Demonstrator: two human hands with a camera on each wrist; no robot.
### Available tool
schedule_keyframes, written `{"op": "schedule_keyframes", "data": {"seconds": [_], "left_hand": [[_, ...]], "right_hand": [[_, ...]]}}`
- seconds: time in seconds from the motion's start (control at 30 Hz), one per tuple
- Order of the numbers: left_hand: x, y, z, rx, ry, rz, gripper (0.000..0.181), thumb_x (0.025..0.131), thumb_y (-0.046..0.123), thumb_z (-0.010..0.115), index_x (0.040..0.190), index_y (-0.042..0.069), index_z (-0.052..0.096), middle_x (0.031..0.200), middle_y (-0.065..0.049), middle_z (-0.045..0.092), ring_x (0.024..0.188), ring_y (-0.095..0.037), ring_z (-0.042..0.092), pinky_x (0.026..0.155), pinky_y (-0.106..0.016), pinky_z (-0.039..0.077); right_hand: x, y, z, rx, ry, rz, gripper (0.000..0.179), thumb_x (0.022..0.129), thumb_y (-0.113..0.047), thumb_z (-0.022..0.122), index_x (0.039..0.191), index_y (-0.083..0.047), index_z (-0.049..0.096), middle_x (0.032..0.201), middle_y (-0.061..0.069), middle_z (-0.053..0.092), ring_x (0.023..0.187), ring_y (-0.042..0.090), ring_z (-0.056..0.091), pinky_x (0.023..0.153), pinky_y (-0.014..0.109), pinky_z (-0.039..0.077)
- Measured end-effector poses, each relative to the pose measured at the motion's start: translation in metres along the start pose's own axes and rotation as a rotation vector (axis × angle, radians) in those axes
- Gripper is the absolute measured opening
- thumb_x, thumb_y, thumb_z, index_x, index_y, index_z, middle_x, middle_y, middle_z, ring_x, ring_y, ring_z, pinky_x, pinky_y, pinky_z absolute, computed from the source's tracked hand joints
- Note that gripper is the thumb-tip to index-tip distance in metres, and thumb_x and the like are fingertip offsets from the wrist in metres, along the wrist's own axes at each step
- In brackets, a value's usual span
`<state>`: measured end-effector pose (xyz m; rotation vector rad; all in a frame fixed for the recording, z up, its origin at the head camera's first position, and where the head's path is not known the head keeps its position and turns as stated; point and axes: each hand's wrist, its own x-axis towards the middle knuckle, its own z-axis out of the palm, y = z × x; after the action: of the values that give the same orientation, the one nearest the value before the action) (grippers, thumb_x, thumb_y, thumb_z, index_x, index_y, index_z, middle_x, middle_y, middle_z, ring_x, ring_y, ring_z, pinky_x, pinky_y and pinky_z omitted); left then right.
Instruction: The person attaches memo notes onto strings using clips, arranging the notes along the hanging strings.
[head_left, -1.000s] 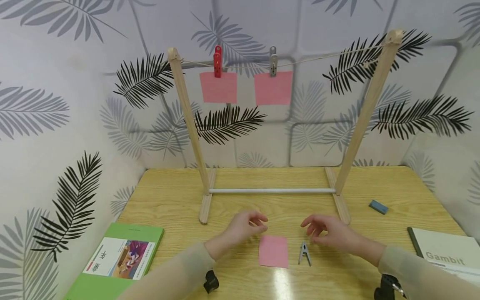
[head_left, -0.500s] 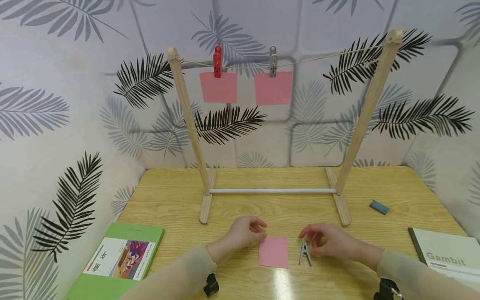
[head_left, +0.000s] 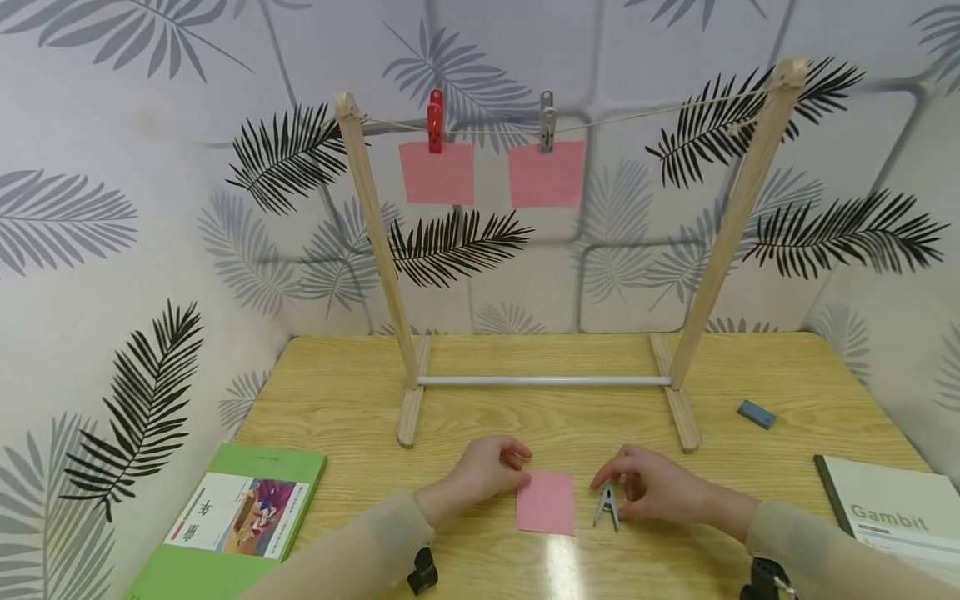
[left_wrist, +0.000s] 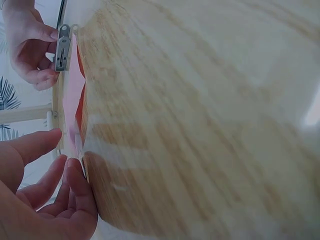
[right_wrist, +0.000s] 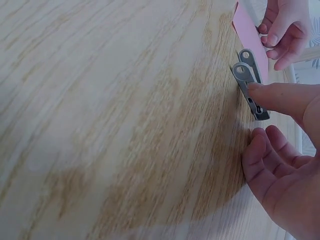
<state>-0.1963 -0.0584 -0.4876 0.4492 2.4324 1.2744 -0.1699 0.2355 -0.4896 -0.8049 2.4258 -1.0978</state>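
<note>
A pink square of paper [head_left: 545,503] lies on the table, its edge slightly lifted in the left wrist view. My left hand [head_left: 483,472] is at its upper left corner, thumb and fingers apart; whether a fingertip touches the paper is unclear. Just right of the paper is a grey clothespin [head_left: 606,508], legs toward me. My right hand [head_left: 660,486] is around its far end. In the right wrist view the thumb [right_wrist: 282,97] touches the clothespin [right_wrist: 250,85], while the other fingers [right_wrist: 265,155] stay apart from it.
Behind the hands, a wooden frame [head_left: 731,225] carries a string. A red clothespin [head_left: 435,122] and another grey one [head_left: 547,123] hold pink papers there. A green book [head_left: 202,550] lies left, a Gambit notebook [head_left: 892,508] right, and a small blue block [head_left: 757,414] behind it.
Both hands have come down toward me, the left to the paper's corner, the right around the clothespin's far end. The clothespin has shifted very slightly left.
</note>
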Motion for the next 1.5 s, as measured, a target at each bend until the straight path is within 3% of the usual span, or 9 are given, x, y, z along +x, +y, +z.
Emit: {"op": "schedule_keyframes", "data": {"seconds": [0.67,1.2,1.5], "left_hand": [[-0.001,-0.004,0.004,0.083,0.028,0.001,0.021,0.078,0.004,0.082,0.096,0.003,0.072,0.086,-0.006,0.065,0.077,-0.011,0.054,0.067,-0.024,0.047],[-0.001,-0.002,0.003,0.155,0.037,0.015,0.012,0.078,0.005,0.081,0.086,0.006,0.072,0.077,0.000,0.062,0.070,-0.008,0.051,0.063,-0.021,0.044],[0.002,-0.006,0.007,0.133,0.039,0.033,0.013,0.077,0.003,0.081,0.084,0.006,0.070,0.076,0.000,0.063,0.069,-0.006,0.052,0.062,-0.020,0.045]], "right_hand": [[0.001,-0.004,0.008,-0.033,-0.005,-0.019,0.036,0.073,-0.010,0.084,0.106,-0.022,0.073,0.094,0.002,0.052,0.076,0.007,0.044,0.065,0.019,0.040],[0.001,-0.005,0.010,-0.052,0.013,-0.030,0.024,0.078,-0.018,0.084,0.097,-0.020,0.069,0.091,0.000,0.051,0.075,0.004,0.044,0.063,0.019,0.040],[-0.001,-0.006,0.006,0.003,-0.016,0.023,0.025,0.081,-0.022,0.083,0.099,-0.016,0.067,0.092,-0.002,0.058,0.080,0.004,0.049,0.067,0.020,0.043]]}}
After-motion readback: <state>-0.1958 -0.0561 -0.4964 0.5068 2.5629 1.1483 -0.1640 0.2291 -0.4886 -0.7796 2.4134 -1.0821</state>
